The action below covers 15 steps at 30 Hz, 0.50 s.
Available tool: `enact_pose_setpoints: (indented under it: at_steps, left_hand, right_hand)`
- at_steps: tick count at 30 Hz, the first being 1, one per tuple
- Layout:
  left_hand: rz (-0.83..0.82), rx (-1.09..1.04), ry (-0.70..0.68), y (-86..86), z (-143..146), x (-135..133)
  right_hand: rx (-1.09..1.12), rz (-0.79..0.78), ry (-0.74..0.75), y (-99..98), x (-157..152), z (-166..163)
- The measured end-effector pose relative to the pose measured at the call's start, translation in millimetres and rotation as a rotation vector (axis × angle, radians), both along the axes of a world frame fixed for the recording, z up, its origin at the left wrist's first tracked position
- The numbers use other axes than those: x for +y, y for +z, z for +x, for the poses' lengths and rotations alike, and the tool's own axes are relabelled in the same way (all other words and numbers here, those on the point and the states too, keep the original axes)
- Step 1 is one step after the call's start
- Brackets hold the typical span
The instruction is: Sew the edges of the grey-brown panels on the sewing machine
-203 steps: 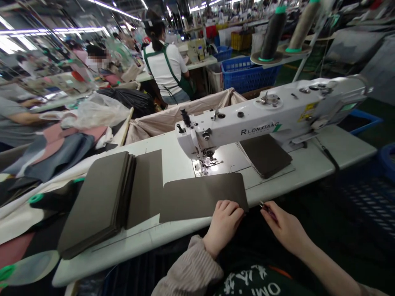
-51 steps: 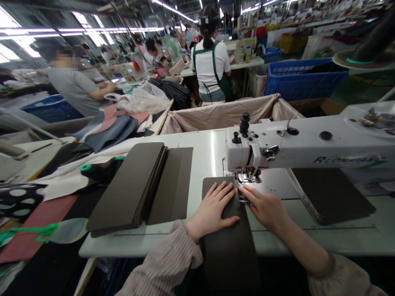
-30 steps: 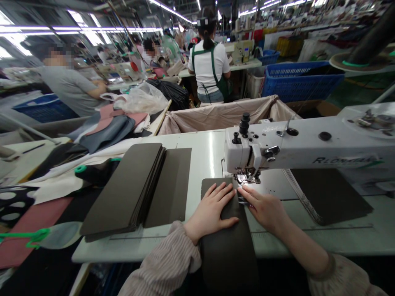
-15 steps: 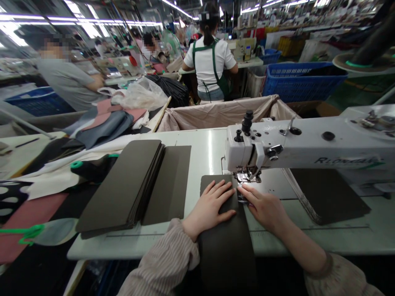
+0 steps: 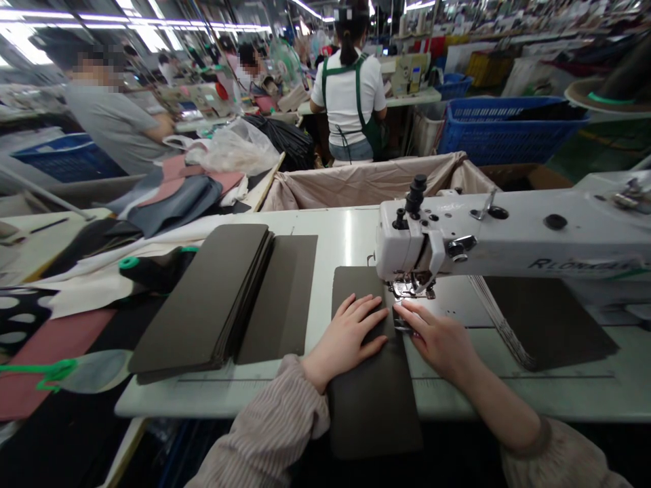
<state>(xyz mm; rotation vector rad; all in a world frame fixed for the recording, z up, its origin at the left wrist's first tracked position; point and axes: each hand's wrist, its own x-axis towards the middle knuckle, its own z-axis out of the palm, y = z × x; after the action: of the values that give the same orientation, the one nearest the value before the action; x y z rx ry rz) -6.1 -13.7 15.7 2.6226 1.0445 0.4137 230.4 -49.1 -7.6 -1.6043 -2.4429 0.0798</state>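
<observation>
Your left hand (image 5: 346,335) lay flat, fingers spread, on the dark panel (image 5: 373,400), likely to stop it skewing. Your right hand (image 5: 440,339), fingers together, pressed its edge at 1 o'clock, guiding it to the presser foot (image 5: 409,290). The panel overhung the bench (image 5: 350,237) toward you. One stack of panels (image 5: 203,298) waited at 9 o'clock, a second stack (image 5: 549,318) at 3, both within reach. At 12 stood a cloth-lined bin (image 5: 366,179) and an aproned person (image 5: 353,95).

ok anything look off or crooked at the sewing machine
Nothing stands out. The dark panel lies straight under the foot of the sewing machine, left hand flat on it, right hand at its right edge; its near end hangs over the table edge. The panel stack at left is slightly fanned.
</observation>
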Motion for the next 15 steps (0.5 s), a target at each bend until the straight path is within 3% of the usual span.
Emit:
enact_pose_setpoints:
  at_steps: [15]
  left_hand:
    - [0.004, 0.003, 0.004, -0.7, 0.3, -1.3]
  right_hand:
    - [-0.009, -0.011, -0.02, -0.4, -0.2, -0.4]
